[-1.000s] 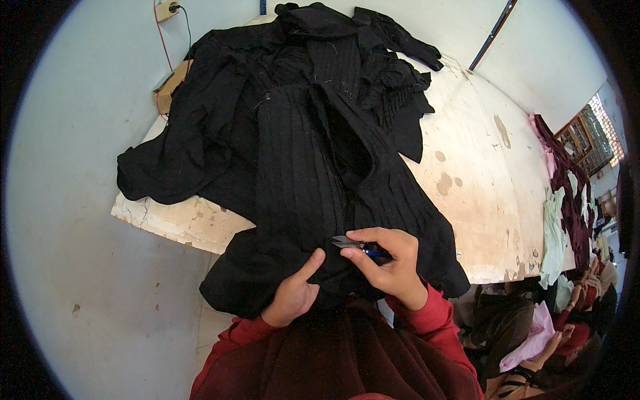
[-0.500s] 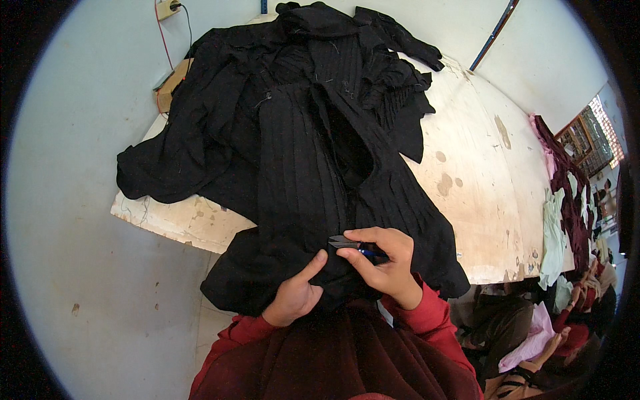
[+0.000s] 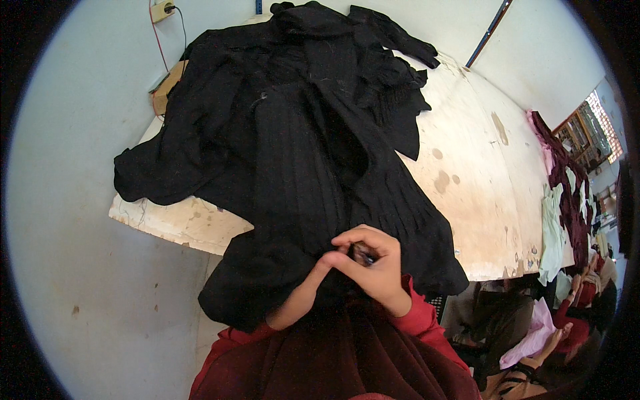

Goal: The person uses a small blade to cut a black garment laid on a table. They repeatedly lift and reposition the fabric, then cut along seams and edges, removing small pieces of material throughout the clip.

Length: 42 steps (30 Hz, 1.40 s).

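Left hand [image 3: 301, 299] has now met right hand [image 3: 379, 270] over a black garment [image 3: 287, 180] on the desk [image 3: 483, 200].
Right fingers curl round blurred snips [image 3: 363, 255]; the left grip is hidden, I cannot tell. Work seems narrowed to one spot.

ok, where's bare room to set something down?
Tabletop on the right, between black pleated garments and pale green cloth; smaller strip at left, between garments and near table edge. Crowded: centre, under the garments, and front, around left hand and right hand.
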Available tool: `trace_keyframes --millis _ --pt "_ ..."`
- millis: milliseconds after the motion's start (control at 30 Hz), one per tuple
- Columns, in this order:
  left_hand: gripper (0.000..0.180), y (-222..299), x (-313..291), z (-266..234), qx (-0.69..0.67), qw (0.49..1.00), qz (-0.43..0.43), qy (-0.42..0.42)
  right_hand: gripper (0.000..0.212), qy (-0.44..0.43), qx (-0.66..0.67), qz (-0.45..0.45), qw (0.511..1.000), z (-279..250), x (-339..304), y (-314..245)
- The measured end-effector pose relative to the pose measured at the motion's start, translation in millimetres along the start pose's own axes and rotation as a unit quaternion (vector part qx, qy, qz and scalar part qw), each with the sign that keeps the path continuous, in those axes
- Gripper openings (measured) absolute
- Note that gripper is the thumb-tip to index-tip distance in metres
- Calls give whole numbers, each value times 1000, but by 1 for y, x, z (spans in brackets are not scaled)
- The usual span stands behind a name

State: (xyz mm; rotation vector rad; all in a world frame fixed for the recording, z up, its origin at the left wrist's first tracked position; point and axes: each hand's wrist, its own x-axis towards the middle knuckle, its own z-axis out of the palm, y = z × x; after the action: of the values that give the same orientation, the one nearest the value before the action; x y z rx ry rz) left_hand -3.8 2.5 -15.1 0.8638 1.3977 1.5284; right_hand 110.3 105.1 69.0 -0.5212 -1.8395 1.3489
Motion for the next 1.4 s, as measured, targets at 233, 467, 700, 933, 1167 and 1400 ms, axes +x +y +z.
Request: trace_keyframes --millis 233,467,700,933,1167,1400 --pt "26 31 -7 2 120 990 47 63 13 -121 473 221 844 -3 1 31" --pt "29 31 -4 2 97 992 44 66 39 4 34 10 999 -16 -3 22" --pt "29 39 -7 6 166 980 43 104 28 32 -192 -156 968 -26 -4 11" --pt "26 40 -7 6 189 974 73 104 20 47 -244 -198 948 -24 2 7" --pt "33 45 -10 5 260 957 63 110 17 60 -176 -137 973 -25 0 11" --pt "49 46 -8 7 307 933 123 139 19 25 -152 -98 983 -23 -1 3"
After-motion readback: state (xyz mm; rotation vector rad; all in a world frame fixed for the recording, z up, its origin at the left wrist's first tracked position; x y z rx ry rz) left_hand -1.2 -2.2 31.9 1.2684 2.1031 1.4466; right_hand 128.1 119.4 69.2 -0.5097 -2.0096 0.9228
